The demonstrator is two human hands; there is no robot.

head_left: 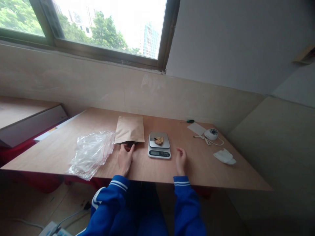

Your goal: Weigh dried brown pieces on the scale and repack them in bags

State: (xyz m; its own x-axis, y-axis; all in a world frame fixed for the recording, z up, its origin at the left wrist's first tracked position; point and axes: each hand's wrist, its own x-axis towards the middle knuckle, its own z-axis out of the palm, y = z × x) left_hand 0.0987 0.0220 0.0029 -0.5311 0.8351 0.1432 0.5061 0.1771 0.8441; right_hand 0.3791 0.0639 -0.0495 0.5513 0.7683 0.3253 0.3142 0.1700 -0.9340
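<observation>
My left hand (125, 159) is at the near, open mouth of a brown kraft paper bag (130, 128) lying flat. Its thumb and forefinger are apart, and some fingertips are hidden in the dark opening. Right of the bag stands a white kitchen scale (151, 152) with a metal plate and a small display. On the plate lies a light-brown, dried-looking piece (159, 141), whose kind I cannot make out. My right hand (181, 160) rests just right of the scale, fingers loosely curled with a gap to the thumb, and nothing visible in it.
Clear plastic zip bags (92, 152) lie in a pile at the left of the wooden table (157, 172). At the right are a white dome camera (211, 134) with its cable, a crumpled white tissue (224, 156), a white paper (196, 128) and a green-handled screwdriver (190, 121).
</observation>
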